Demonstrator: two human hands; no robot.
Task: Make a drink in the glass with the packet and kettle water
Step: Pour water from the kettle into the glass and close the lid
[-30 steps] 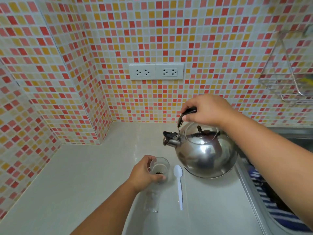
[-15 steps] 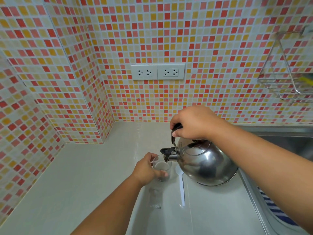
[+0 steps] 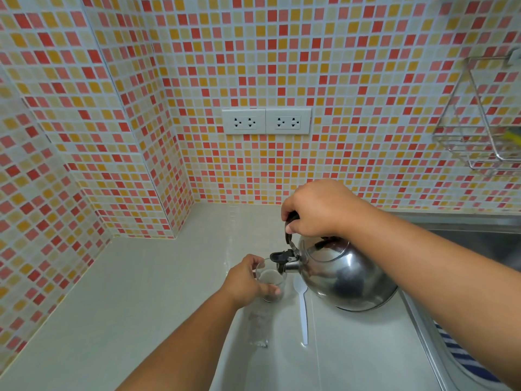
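Note:
A small clear glass stands on the pale counter, with pale brownish liquid in it. My left hand wraps around its left side. A shiny steel kettle is tipped to the left, its black spout right over the glass rim. My right hand grips the kettle's black handle from above. A transparent packet lies flat on the counter just in front of the glass. A white plastic spoon lies between the glass and the kettle.
Mosaic tile walls close the counter at the back and left. A double socket is on the back wall. A steel sink lies at the right, with a striped cloth inside. A wire rack hangs upper right.
My right hand has brought the kettle left and tipped it until the spout is over the glass. The glass now holds pale liquid. My left hand stays on the glass.

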